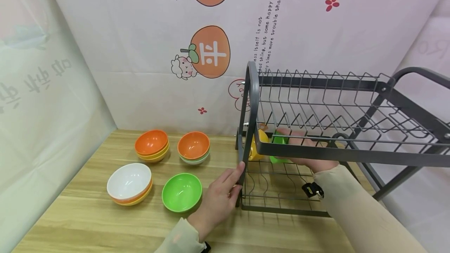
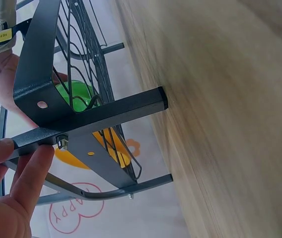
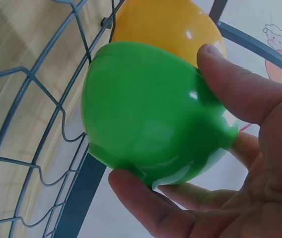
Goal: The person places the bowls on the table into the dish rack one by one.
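A dark metal two-tier dish rack [image 1: 251,108] stands on the right of the table. My left hand [image 1: 219,194] pinches its front left post between thumb and fingers, as the left wrist view shows. Inside the lower tier, my right hand [image 3: 260,183] holds a green bowl [image 3: 141,109], thumb on one side and fingers on the other. The bowl is tipped on its side against the wires. Right behind it is a yellow bowl [image 3: 161,25], also on edge in the rack. In the head view the upper tier partly hides both bowls and the right hand.
Left of the rack are a lone green bowl [image 1: 181,192], a white-topped stack of bowls [image 1: 129,182] and two orange-topped stacks, the left one [image 1: 152,145] and the right one [image 1: 193,147]. A printed cloth [image 1: 147,50] hangs behind the wooden table [image 1: 81,210].
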{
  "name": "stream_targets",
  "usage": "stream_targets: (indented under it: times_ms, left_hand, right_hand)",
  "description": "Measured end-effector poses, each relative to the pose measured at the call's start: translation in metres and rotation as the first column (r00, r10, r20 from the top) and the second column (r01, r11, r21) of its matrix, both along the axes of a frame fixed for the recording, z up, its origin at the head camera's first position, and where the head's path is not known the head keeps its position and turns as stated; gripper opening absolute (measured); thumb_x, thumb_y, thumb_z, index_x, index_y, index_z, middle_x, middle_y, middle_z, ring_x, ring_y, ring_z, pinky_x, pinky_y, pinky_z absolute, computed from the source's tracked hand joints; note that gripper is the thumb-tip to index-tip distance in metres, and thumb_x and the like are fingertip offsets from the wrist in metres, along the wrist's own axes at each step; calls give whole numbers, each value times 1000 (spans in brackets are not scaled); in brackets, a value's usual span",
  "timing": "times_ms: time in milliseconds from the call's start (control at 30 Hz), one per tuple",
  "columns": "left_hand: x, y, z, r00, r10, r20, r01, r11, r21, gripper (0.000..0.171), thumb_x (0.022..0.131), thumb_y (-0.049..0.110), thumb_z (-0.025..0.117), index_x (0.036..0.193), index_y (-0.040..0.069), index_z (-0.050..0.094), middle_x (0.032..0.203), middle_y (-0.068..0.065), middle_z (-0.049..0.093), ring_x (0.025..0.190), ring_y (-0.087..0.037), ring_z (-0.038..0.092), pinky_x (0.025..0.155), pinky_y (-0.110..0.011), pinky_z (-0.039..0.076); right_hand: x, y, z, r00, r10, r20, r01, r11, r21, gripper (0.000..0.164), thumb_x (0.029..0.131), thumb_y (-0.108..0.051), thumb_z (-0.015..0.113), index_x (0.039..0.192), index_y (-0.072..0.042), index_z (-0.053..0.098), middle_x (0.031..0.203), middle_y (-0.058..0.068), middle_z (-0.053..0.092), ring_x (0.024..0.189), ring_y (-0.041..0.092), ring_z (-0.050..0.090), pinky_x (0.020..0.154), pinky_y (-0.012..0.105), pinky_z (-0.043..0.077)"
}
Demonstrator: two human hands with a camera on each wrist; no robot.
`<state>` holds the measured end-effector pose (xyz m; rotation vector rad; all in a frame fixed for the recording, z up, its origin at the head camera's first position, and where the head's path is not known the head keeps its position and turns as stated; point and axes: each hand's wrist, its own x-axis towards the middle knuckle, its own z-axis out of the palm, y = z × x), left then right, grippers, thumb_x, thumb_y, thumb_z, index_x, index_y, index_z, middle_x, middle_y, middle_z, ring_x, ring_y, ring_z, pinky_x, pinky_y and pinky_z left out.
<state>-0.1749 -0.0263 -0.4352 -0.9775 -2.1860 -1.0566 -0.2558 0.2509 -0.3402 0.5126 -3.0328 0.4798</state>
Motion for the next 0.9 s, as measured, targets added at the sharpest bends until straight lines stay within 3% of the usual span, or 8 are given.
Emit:
stream_targets:
  times_ms: [67, 200, 300, 400, 467, 633, 767, 900]
  left_hand:
    - [0, 0, 0, 1000, 1, 11, -1, 1000, -6, 91, 85, -7, 73, 158, 27, 31, 114, -2, 61, 82, -12, 59, 75, -22, 56]
    - [1, 0, 1, 1000, 0, 14, 0, 1000, -3, 90, 85, -8, 72, 158, 26, 32, 114, -2, 61, 83, -12, 60, 75, -21, 56]
    - [1, 0, 1, 1000, 1, 12, -1, 1000, 1, 90, 85, -8, 72, 158, 27, 32, 114, -2, 61, 83, -11, 60, 74, -21, 56]
    - [1, 0, 1, 1000, 3, 14, -3, 1000, 1, 91, 85, -8, 72, 158, 28, 31, 114, -2, 61, 83, -11, 60, 74, -21, 56]
    - [1, -1, 0, 1000, 3, 14, -3, 1000, 0, 92, 85, -8, 72, 158, 28, 30, 114, -2, 61, 83, -11, 60, 74, -21, 56]
    - [0, -2, 0, 1000, 4, 11, -4, 1000, -3, 93, 86, -8, 72, 159, 29, 29, 114, -2, 61, 83, -11, 60, 75, -21, 56]
    - [0, -2, 0, 1000, 2, 10, -2, 1000, -3, 94, 85, -8, 72, 159, 29, 28, 114, -2, 61, 83, -11, 60, 75, -21, 56]
    - [-1, -2, -1, 1000, -2, 1, 2, 1000, -7, 94, 86, -7, 72, 159, 30, 26, 114, -2, 61, 85, -12, 61, 78, -22, 56]
  right_hand:
    - [-4, 0, -3, 1000, 1, -27, 0, 1000, 21, 62, 96, -25, 64, 147, 2, 42, 111, 23, 64, 105, 40, 60, 89, 56, 50]
    - [-11, -3, -7, 995, 53, -86, -58, 997, -58, 25, 98, -9, 54, 121, 1, 57, 90, 15, 60, 77, 30, 57, 66, 45, 50]
    - [-15, -7, -9, 987, 90, -130, -101, 991, -84, 26, 95, -3, 55, 120, 2, 61, 95, 16, 64, 71, 24, 55, 61, 38, 50]
    - [-18, -10, -8, 998, 53, -19, -56, 983, -176, 50, 93, -1, 50, 142, 5, 49, 110, 20, 64, 74, 22, 55, 63, 35, 51]
    - [-21, -13, -6, 995, 20, 93, 4, 968, -253, 57, 89, -1, 46, 146, 3, 45, 100, 18, 63, 65, 19, 49, 55, 31, 45]
    - [-26, -19, -4, 973, 9, 231, 66, 948, -313, 61, 87, -7, 53, 147, 0, 45, 79, 13, 60, 50, 17, 41, 42, 29, 36]
    - [-27, -26, -5, 978, 43, 206, 25, 948, -316, 55, 90, -8, 51, 145, -1, 46, 66, 5, 52, 48, 16, 41, 41, 29, 37]
    - [-27, -32, -6, 998, 54, 28, -48, 983, -180, 49, 94, -13, 58, 141, 1, 52, 79, 9, 60, 68, 23, 55, 62, 41, 51]
